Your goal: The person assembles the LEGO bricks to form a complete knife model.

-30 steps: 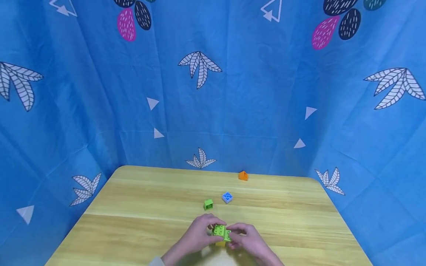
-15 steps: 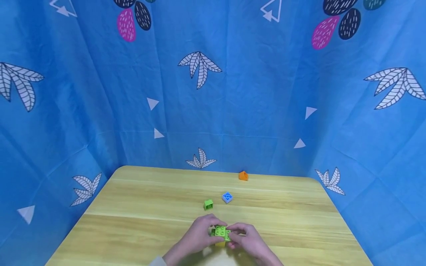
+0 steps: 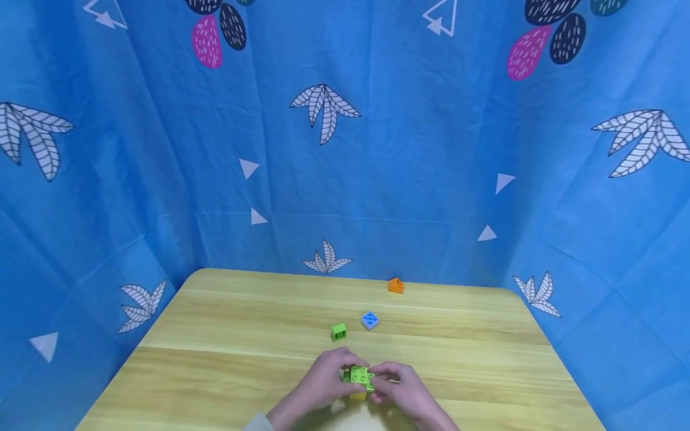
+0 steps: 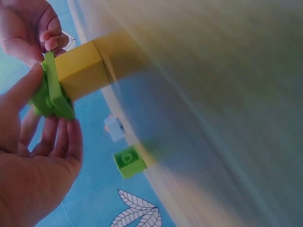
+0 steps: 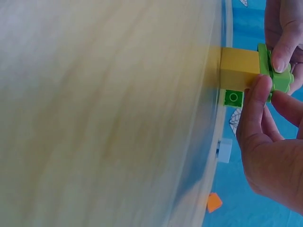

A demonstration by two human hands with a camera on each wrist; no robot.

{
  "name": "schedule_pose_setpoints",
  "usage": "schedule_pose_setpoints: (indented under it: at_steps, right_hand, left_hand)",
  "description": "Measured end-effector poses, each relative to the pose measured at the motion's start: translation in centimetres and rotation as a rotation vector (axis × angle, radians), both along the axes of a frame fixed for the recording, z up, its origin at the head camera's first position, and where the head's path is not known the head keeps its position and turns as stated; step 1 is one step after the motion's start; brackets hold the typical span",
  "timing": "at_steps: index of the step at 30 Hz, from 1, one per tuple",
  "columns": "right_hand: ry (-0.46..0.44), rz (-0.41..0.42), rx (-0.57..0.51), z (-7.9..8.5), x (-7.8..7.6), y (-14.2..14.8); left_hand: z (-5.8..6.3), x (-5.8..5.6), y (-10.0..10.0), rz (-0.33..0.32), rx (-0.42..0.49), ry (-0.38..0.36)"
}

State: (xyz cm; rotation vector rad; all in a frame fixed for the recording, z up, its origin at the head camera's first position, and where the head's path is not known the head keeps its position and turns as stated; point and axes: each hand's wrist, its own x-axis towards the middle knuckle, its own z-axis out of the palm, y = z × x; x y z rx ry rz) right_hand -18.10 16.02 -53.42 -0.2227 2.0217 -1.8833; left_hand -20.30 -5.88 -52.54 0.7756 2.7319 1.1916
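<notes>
A yellow block (image 4: 83,71) stands on the table, with a thin green plate (image 5: 263,59) on top of it. Above the plate is a green studded brick (image 3: 359,374), set slightly askew to it in the left wrist view. My left hand (image 3: 326,376) grips this brick between thumb and fingers. From the other side, my right hand (image 3: 404,390) pinches the plate's edge, its fingertips right beside the yellow block's top. Fingers hide part of the brick and plate.
Beyond the hands on the wooden table (image 3: 242,335) lie a loose green brick (image 3: 338,332), a blue brick (image 3: 369,321) and, near the back edge, an orange sloped brick (image 3: 396,285). A blue patterned curtain (image 3: 409,179) surrounds the table.
The upper green brick has turned and shifted slightly in my left hand, and more green shows at its left side. My right hand has stayed almost still; the loose bricks have not moved.
</notes>
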Motion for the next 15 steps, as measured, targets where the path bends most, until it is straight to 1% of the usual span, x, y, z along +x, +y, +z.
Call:
schedule_pose_setpoints:
  at_steps: [7, 15]
  right_hand:
    - [-0.001, 0.000, -0.004, 0.07, 0.00, -0.07]
    - [-0.005, 0.000, -0.007, 0.16, 0.01, -0.11]
  left_hand:
    - [0.07, 0.05, 0.00, 0.000, 0.001, 0.005]
    - [0.11, 0.09, 0.08, -0.002, 0.008, -0.007]
